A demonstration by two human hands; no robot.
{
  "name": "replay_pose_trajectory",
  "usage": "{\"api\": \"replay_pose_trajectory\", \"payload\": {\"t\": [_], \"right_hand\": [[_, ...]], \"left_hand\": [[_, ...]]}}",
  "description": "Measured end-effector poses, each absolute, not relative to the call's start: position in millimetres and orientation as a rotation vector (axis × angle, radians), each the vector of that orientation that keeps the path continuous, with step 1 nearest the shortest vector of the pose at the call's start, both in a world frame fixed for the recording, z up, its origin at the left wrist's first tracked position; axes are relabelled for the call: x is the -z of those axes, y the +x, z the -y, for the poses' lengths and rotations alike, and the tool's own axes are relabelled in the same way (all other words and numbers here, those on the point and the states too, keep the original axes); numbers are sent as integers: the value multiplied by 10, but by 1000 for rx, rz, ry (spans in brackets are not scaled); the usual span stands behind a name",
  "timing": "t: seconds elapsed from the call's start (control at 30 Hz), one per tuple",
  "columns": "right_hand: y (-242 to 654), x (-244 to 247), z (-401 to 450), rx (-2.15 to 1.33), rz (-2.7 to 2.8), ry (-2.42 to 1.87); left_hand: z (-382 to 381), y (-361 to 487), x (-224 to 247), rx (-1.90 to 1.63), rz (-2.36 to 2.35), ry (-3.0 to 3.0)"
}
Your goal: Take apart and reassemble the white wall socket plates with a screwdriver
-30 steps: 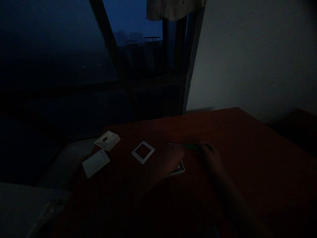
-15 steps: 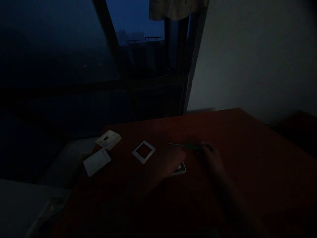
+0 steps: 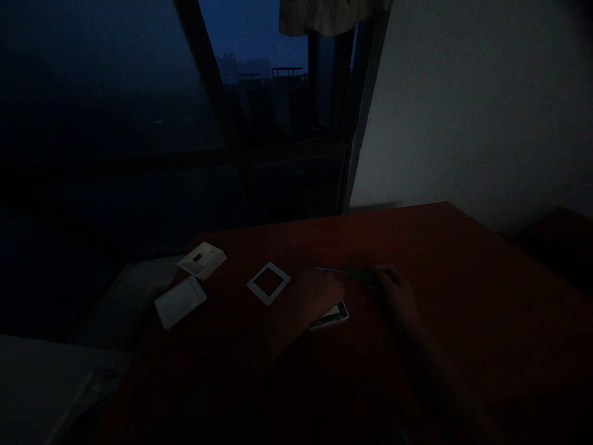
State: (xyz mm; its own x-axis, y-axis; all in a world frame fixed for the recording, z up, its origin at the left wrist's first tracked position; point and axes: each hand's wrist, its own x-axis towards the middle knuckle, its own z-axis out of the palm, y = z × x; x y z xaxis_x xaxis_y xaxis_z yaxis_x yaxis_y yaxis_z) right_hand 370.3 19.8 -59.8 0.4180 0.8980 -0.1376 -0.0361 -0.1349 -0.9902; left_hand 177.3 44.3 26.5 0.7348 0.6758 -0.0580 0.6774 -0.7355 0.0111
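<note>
A screwdriver point(image 3: 359, 275) with a green handle and a thin metal shaft lies level above the red-brown table, its tip pointing left. My right hand point(image 3: 393, 289) is closed around the handle end. My left hand point(image 3: 322, 290) is curled just below the shaft, seen from its back. Its fingertips are lost in the dark, so what they hold is hidden. Under and beside that hand sits a shallow white-edged box point(image 3: 341, 319) with a dark inside, partly covered. To the left lies a flat white square frame point(image 3: 269, 283) with an open middle.
At the table's point(image 3: 393, 228) left edge are a white housing point(image 3: 210, 264) with a rectangular hole and a flat white cover point(image 3: 180, 303). A dark window point(image 3: 287, 179) stands behind, with a pale wall point(image 3: 463, 111) at the right. The light is very dim.
My left hand has shifted slightly left, and more of the white-edged box shows beneath it. My right hand and the screwdriver stay nearly still.
</note>
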Motion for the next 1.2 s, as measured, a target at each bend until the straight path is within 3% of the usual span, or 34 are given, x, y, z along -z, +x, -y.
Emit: {"api": "replay_pose_trajectory", "payload": {"t": [0.33, 0.7, 1.2], "right_hand": [[3680, 503, -170, -969, 822, -1506], [3669, 488, -176, -975, 806, -1515], [3739, 512, -165, -958, 783, -1482]], "left_hand": [[-371, 1502, -461, -196, -1259, 2669], [109, 124, -98, -438, -2148, 1965], [367, -12, 46, -531, -2259, 1916]]}}
